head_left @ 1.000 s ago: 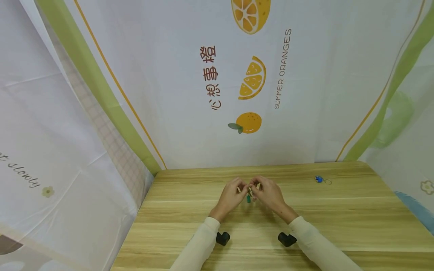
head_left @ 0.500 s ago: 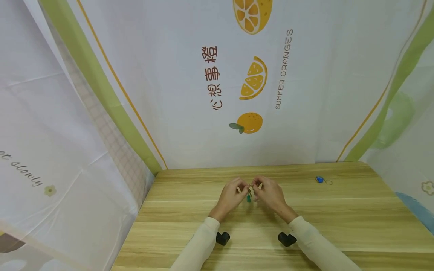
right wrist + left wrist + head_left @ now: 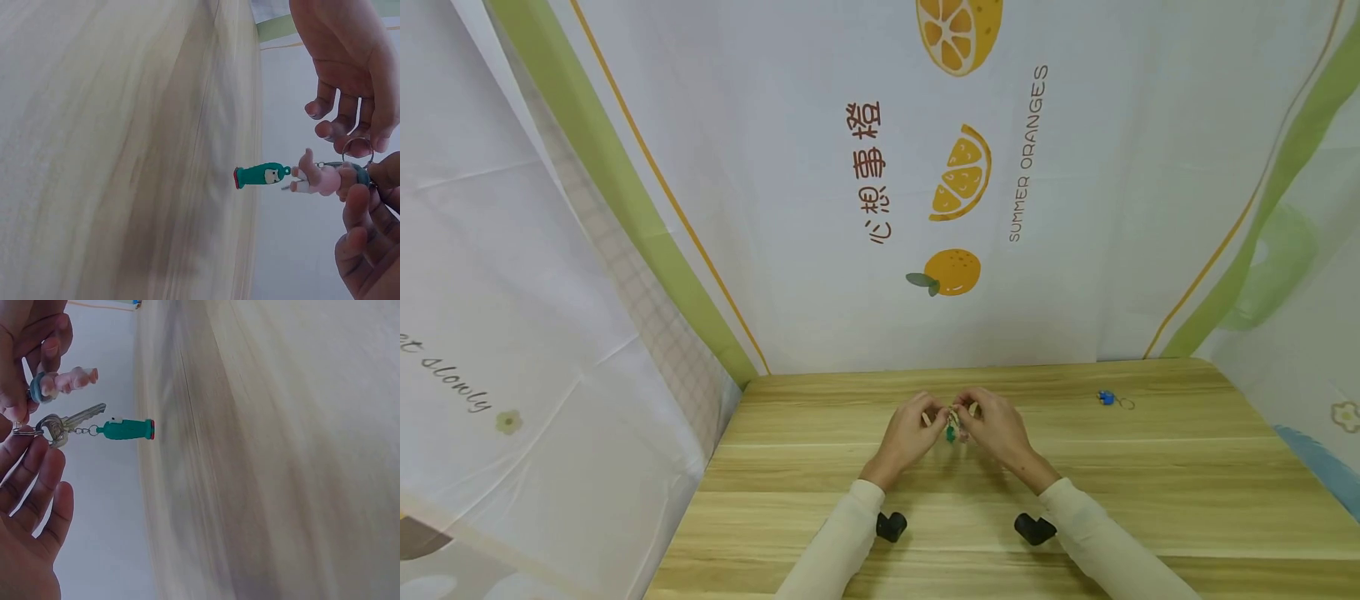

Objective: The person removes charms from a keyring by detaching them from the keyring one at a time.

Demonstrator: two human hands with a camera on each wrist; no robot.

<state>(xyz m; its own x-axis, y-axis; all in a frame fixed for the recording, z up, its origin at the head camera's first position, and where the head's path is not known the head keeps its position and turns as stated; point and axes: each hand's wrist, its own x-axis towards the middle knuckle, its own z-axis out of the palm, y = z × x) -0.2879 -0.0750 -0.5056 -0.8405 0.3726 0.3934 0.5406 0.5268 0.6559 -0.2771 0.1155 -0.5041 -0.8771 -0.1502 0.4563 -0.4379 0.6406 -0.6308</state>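
Both hands meet over the table, fingertips close together. My left hand (image 3: 913, 433) pinches a metal key ring (image 3: 357, 150) between thumb and fingers. From this ring hang a silver key (image 3: 84, 416) and, on a short chain, a green figure charm (image 3: 128, 429) with a red base. My right hand (image 3: 997, 431) pinches a pink figure charm (image 3: 328, 179) by its grey-green top, right beside the ring. In the right wrist view the pink figure overlaps the key and hides most of it. Fingers hide where the pink charm's top meets the ring.
A blue charm (image 3: 1106, 397) with a wire ring lies at the back right of the wooden table (image 3: 820, 467). Black wrist devices (image 3: 892, 527) sit under the sleeves. A printed cloth (image 3: 805, 317) hangs behind the table.
The green charm has swung and lifted slightly, and the pink charm shows more clearly below the fingers. Both hands keep nearly the same place and hold.
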